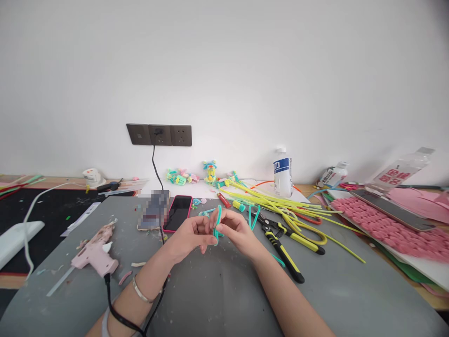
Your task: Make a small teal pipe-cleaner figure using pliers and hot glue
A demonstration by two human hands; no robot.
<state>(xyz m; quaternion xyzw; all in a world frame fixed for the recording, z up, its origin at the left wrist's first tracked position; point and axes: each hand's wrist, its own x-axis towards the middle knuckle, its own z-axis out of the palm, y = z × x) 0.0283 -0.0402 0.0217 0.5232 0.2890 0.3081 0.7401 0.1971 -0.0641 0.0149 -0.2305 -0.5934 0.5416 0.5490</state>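
Observation:
Between my two hands is a teal pipe cleaner point(219, 216), bent into a narrow upright loop. The fingers of my left hand point(192, 236) pinch it low down from the left. My right hand point(235, 230) grips it from the right, thumb and fingers closed on it. Just beyond the hands lie a small yellow and teal roll point(239, 206), a red lighter point(223, 200) and a bent teal pipe cleaner point(255, 217). Pliers with black and yellow handles point(283, 255) rest right of my right hand.
A pink glue gun point(94, 260) lies at left, its black cord passing my left forearm. Phones point(178, 213) lie behind my left hand. Yellow pipe cleaners point(280, 206), a white bottle point(282, 175) and small figures point(210, 173) are at the back. Pink knitting point(375, 229) lies at right.

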